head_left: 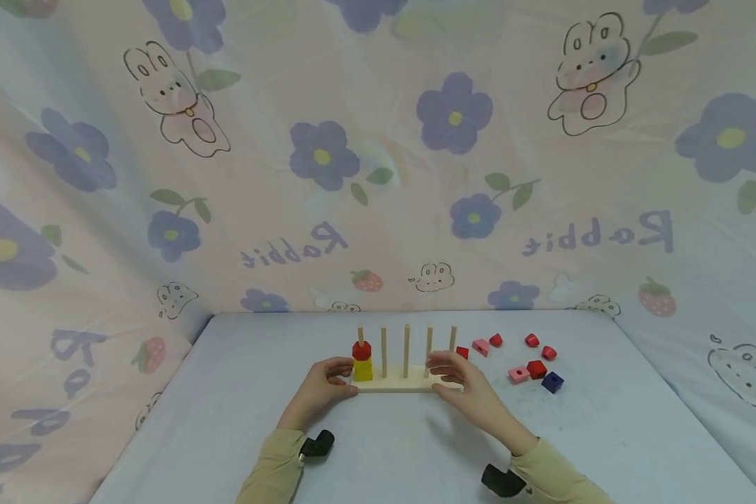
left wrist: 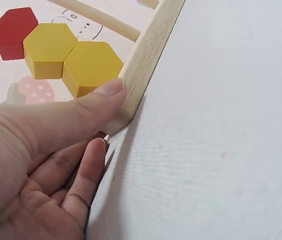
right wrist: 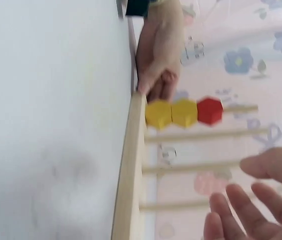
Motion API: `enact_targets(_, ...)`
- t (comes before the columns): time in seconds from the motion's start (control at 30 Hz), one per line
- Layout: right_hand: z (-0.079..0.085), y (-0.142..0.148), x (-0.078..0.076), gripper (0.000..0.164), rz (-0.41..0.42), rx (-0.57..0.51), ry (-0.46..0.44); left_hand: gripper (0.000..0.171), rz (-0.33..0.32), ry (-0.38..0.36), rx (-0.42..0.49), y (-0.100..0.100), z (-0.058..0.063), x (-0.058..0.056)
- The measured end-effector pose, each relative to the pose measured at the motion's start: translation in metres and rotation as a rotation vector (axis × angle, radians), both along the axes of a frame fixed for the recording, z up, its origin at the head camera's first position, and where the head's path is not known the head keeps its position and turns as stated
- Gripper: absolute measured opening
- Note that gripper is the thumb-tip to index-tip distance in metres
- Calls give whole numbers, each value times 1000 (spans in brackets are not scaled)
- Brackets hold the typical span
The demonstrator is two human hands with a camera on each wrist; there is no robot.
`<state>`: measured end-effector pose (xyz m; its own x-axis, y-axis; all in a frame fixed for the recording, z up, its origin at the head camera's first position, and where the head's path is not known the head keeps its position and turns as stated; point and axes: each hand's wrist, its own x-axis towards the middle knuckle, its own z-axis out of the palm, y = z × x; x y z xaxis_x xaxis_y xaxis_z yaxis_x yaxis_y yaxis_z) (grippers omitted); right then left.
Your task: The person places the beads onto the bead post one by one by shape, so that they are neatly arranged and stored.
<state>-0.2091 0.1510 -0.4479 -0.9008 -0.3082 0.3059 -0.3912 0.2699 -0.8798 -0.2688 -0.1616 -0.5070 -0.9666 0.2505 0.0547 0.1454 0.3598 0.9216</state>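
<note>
A wooden peg rack (head_left: 393,385) with a row of upright pegs stands on the table. Its leftmost peg carries two yellow hexagonal blocks (left wrist: 93,67) and a red hexagonal block (left wrist: 15,32) on top. My left hand (head_left: 324,381) grips the left end of the base, thumb on the front edge beside the lowest yellow block. Over the right end of the rack, my right hand (head_left: 469,381) is held with fingers spread and loosely bent. The right wrist view shows these fingers (right wrist: 240,207) near the pegs, nothing between them.
Right of the rack lie loose blocks: pink blocks (head_left: 519,374), several red ones (head_left: 537,369) and a dark blue one (head_left: 552,382). One red block (head_left: 463,352) sits behind my right hand. A patterned cloth (head_left: 384,210) hangs behind the white table (head_left: 378,455).
</note>
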Motion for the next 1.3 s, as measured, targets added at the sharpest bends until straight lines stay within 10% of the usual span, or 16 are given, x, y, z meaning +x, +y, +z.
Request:
enact_targets(0.57, -9, 104, -12, 37, -310, 332, 184, 56, -4, -13, -4, -5, 0, -3)
enact_targets(1.3, -38, 144, -25, 40, -389, 557, 201, 55, 0, -27, 9, 0, 0, -2)
